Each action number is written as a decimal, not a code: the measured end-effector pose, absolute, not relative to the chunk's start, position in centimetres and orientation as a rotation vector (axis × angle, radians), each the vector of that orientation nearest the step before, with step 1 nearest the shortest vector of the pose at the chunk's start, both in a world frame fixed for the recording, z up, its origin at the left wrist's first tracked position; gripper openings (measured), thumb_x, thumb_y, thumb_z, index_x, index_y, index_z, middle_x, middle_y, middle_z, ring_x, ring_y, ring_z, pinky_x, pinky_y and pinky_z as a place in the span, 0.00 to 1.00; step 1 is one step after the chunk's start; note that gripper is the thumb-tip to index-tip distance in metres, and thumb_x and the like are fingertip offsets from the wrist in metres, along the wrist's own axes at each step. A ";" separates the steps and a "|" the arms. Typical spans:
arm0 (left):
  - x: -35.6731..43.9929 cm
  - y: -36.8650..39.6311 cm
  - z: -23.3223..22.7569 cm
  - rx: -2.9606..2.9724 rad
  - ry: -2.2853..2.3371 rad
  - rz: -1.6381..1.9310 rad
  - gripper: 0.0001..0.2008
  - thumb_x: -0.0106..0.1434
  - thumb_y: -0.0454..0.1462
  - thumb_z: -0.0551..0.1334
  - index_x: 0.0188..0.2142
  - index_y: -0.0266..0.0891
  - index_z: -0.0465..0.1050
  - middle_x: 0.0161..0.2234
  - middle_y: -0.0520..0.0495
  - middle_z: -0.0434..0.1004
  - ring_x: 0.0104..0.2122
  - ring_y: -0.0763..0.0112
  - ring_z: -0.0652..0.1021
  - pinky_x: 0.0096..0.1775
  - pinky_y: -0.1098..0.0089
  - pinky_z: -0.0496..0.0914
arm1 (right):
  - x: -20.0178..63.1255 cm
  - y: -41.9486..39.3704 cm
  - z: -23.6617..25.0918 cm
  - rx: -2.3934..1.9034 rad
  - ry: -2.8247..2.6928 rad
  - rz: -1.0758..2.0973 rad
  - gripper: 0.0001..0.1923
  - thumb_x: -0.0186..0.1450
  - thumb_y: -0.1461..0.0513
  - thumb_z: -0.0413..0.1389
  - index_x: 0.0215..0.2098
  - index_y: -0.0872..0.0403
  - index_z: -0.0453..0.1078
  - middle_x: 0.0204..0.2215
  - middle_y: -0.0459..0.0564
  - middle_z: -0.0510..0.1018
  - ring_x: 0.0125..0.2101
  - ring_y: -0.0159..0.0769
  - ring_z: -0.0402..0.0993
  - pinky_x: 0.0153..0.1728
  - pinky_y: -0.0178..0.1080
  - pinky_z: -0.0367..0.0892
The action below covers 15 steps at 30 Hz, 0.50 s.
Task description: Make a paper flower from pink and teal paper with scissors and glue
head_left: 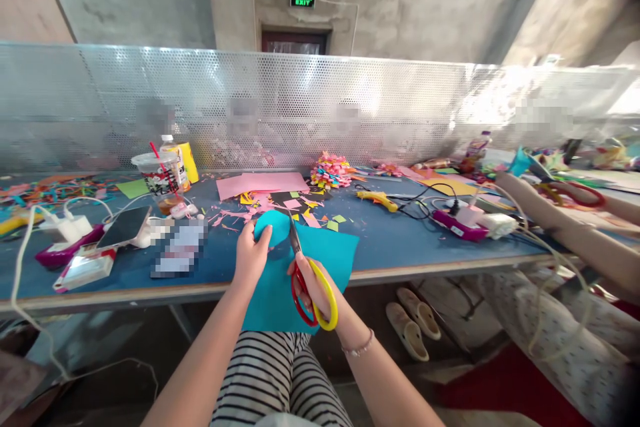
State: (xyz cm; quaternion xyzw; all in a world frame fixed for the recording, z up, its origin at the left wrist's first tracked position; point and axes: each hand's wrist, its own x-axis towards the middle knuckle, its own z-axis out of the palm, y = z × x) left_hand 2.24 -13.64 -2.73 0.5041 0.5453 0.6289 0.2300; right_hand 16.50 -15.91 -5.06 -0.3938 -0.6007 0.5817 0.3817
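My left hand (pixel 253 250) pinches the teal paper (pixel 300 273) taut over the counter's (pixel 400 247) near edge, so the scissors (pixel 307 280), clamped in my right hand (pixel 315 290), cut cleanly.

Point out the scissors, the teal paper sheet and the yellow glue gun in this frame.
scissors (pixel 314 293): head view, on the red and yellow handles in the right hand.
teal paper sheet (pixel 330 253): head view, on its bare right part.
yellow glue gun (pixel 376 199): head view, on its body, lying on the table.
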 end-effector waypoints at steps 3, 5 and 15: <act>2.5 -13.4 -2.4 1.328 1.497 1.756 0.14 0.57 0.47 0.56 0.35 0.38 0.65 0.25 0.51 0.68 0.19 0.73 0.71 0.22 0.72 0.67 | 16.6 -15.8 -4.7 -0.989 -1.507 1.539 0.29 0.59 0.39 0.40 0.31 0.55 0.61 0.12 0.39 0.62 0.08 0.24 0.52 0.08 0.29 0.52; 2.6 -13.5 -2.6 1.395 1.515 1.742 0.14 0.58 0.47 0.56 0.35 0.38 0.65 0.22 0.52 0.67 0.17 0.74 0.70 0.21 0.73 0.66 | 16.6 -15.8 -4.6 -0.960 -1.466 1.562 0.28 0.60 0.39 0.41 0.33 0.55 0.62 0.13 0.40 0.63 0.09 0.23 0.53 0.09 0.28 0.51; 1.8 -13.8 -2.4 1.429 1.456 1.749 0.16 0.56 0.48 0.57 0.36 0.37 0.67 0.26 0.50 0.68 0.24 0.72 0.71 0.23 0.74 0.67 | 16.3 -15.8 -3.9 -0.976 -1.518 1.523 0.28 0.59 0.39 0.41 0.32 0.55 0.61 0.13 0.39 0.62 0.09 0.24 0.53 0.09 0.28 0.52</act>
